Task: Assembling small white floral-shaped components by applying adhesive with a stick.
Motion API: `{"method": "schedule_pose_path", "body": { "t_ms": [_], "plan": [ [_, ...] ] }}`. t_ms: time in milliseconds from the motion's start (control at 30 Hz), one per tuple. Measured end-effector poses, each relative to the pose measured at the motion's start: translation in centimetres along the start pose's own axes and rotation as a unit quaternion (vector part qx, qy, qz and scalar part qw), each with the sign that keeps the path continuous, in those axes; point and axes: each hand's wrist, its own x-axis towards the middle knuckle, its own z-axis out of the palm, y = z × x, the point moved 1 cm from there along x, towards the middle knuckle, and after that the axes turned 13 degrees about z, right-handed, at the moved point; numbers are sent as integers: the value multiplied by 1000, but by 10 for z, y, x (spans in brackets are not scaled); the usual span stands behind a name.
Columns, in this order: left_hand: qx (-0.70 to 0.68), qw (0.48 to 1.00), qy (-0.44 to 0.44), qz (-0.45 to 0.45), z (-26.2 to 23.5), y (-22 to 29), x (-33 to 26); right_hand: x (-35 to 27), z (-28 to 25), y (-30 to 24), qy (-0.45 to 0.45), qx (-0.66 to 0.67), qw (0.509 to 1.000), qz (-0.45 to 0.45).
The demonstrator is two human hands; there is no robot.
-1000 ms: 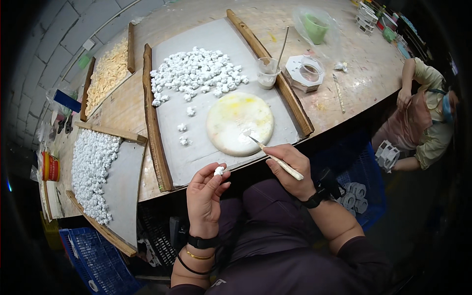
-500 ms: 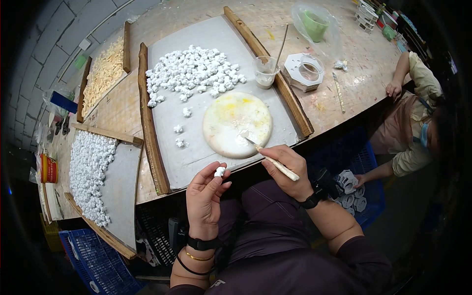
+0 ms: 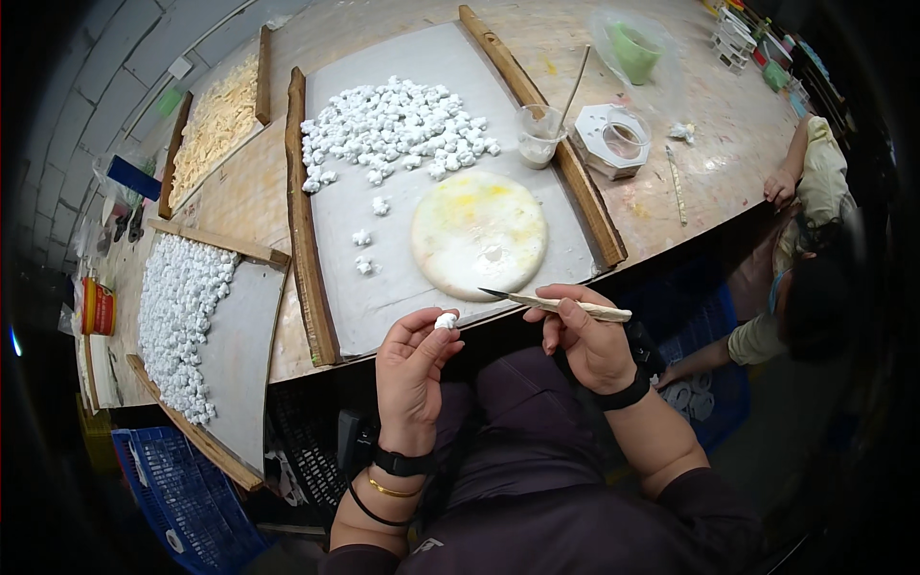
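My left hand [image 3: 410,369] pinches a small white knobbly piece [image 3: 446,321] between thumb and fingers at the board's near edge. In my right hand [image 3: 596,353] is a slim pointed tool [image 3: 585,309] with a dark tip and a pale, wrapped-looking handle. It lies nearly level, its tip pointing left toward the white piece but apart from it. Just beyond my hands rests a round whitish disc [image 3: 479,225] with yellow stains and a wet patch. Several loose white pieces [image 3: 362,264] lie left of it, and a large cluster of similar pieces [image 3: 393,125] spreads behind.
Wooden strips [image 3: 309,230] edge the grey board [image 3: 383,311]. Beyond the disc stand a clear cup [image 3: 539,149] with a stick and a white octagonal frame [image 3: 613,129]. More white pieces [image 3: 182,316] fill a tray at left. A co-worker's hand [image 3: 781,187] rests at the table's right edge.
My right hand has drawn the tool tip off the disc's wet patch, toward my left hand, and turned the tool flatter. The co-worker at right has bent lower. The whole view has shifted slightly.
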Motion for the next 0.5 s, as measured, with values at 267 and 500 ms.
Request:
{"method": "schedule_pose_path", "body": {
  "t_ms": [267,500],
  "plan": [
    [-25,999,-8,-25,1,2,-2,-17,14,-2,-37,-315,933,-167],
    [-16,1000,-8,-13,0,1,-4,-19,22,-3,-42,-416,874,-247]
  ]
}}
